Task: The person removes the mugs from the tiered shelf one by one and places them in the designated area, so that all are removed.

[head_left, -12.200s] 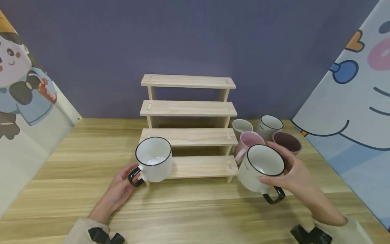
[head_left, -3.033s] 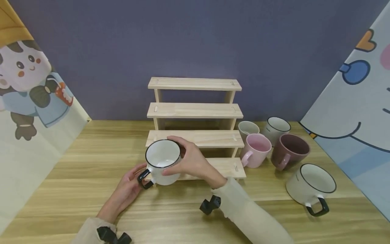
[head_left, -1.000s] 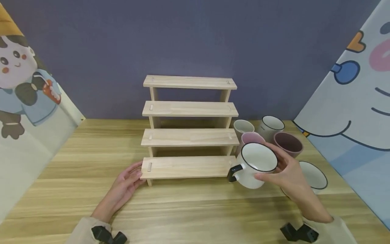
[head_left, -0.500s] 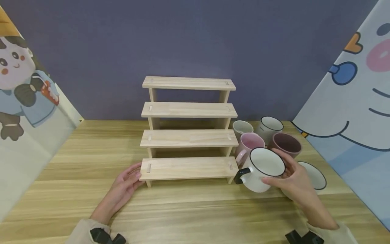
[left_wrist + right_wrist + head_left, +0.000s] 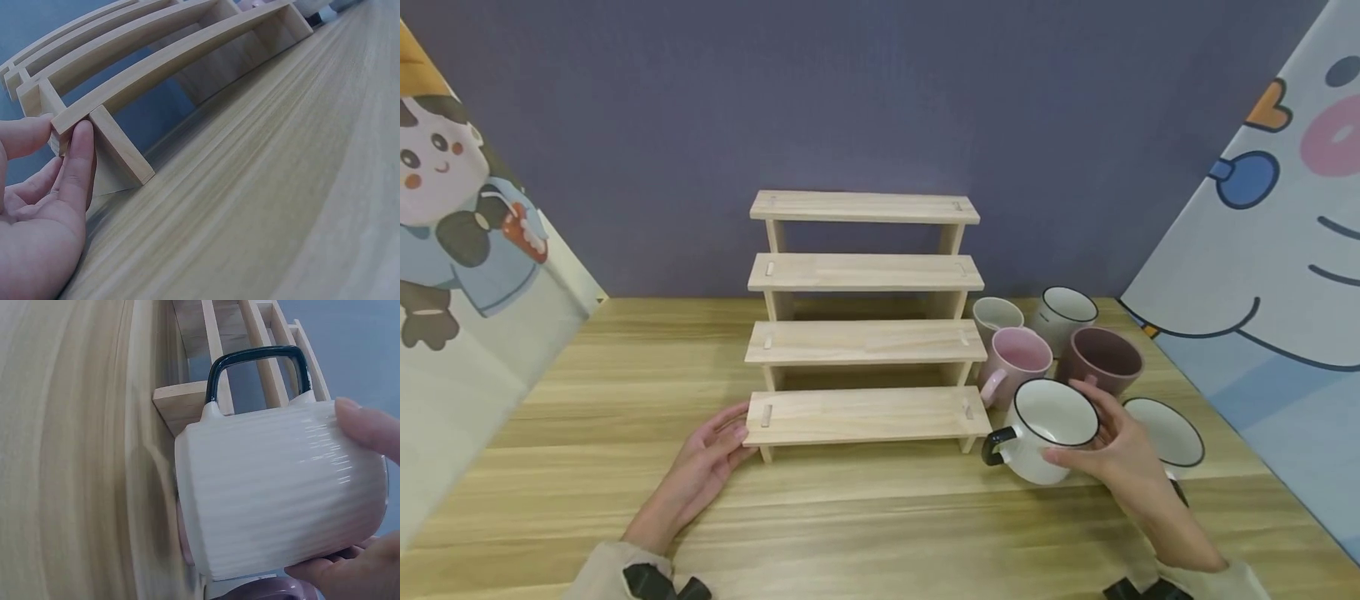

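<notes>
My right hand (image 5: 1123, 471) grips a white ribbed mug (image 5: 281, 494) with a black rim and a black handle, thumb on one side and fingers on the other. The mug is upright, low over the table beside the right end of the bottom step, its handle pointing left toward the step. With my left hand (image 5: 703, 458) I pinch the left end of the lowest board of a wooden four-tier stand (image 5: 865, 417). In the left wrist view, the thumb and fingers (image 5: 78, 156) close round that board's corner. All tiers of the stand are bare.
Right of the stand are a pink mug (image 5: 1022, 354), a maroon mug (image 5: 1105, 358), a small pale cup (image 5: 997, 315) and a white mug (image 5: 1066, 308). Another black-rimmed white mug (image 5: 1165, 429) is partly hidden behind my right hand. A dark wall (image 5: 865, 100) rises behind.
Earlier the ribbed mug was over the bottom step's left end; my right hand has carried it right and then lowered it. The other black-rimmed mug was set down at the right. My left hand stays at the stand.
</notes>
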The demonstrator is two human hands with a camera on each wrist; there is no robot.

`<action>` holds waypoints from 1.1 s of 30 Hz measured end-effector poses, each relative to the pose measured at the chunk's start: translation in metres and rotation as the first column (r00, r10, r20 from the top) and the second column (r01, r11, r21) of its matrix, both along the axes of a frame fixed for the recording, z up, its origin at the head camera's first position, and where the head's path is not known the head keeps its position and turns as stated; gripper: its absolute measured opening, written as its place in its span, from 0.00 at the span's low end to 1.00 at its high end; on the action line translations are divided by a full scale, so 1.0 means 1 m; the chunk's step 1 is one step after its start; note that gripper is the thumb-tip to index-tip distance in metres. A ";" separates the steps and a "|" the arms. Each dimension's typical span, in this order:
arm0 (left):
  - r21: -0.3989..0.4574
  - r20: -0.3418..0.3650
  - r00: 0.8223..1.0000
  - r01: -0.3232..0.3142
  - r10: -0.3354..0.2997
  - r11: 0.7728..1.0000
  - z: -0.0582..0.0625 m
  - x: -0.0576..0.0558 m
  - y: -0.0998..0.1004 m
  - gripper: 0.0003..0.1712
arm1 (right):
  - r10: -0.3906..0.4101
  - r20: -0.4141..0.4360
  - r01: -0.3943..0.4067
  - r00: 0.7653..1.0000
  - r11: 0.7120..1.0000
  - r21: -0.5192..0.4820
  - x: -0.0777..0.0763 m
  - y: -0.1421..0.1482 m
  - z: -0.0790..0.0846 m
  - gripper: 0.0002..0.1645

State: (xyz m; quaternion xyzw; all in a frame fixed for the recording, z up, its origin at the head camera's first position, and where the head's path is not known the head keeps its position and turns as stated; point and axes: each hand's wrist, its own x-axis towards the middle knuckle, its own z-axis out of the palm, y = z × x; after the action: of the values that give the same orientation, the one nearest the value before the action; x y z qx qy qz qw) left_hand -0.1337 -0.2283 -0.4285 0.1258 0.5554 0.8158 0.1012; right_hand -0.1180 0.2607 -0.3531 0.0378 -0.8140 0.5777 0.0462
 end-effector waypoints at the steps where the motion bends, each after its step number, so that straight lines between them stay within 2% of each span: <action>1: 0.000 -0.003 1.000 0.003 -0.003 1.000 0.000 0.000 0.000 0.19 | 0.005 0.004 -0.005 1.000 1.000 -0.008 0.000 0.000 -0.001 0.54; 6: 0.001 -0.021 1.000 0.009 -0.009 1.000 -0.001 0.000 0.001 0.19 | 0.028 0.003 -0.028 1.000 0.998 -0.058 0.000 0.002 -0.008 0.53; 14: -0.027 -0.011 1.000 -0.005 0.005 1.000 0.003 0.000 0.000 0.19 | 0.033 0.002 -0.033 0.999 0.999 -0.038 -0.002 0.003 -0.012 0.53; 21: -0.029 -0.015 1.000 -0.003 0.003 1.000 0.005 0.001 0.000 0.18 | 0.088 0.008 -0.087 0.996 0.993 -0.081 -0.004 0.006 -0.014 0.53; 28: -0.025 -0.014 1.000 -0.006 0.005 1.000 0.004 0.001 -0.001 0.18 | 0.107 -0.003 -0.107 0.994 0.994 0.006 -0.005 0.010 -0.015 0.56; 33: -0.009 -0.005 1.000 0.006 -0.006 1.000 0.002 0.002 0.000 0.18 | 0.081 0.034 -0.083 0.996 0.993 0.079 -0.003 0.013 -0.016 0.56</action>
State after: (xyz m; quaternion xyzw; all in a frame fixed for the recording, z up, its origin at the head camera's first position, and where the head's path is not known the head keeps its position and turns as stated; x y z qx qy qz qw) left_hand -0.1322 -0.2284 -0.4264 0.1293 0.5590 0.8125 0.1029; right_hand -0.1206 0.2738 -0.3689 0.0642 -0.8348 0.5467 0.0085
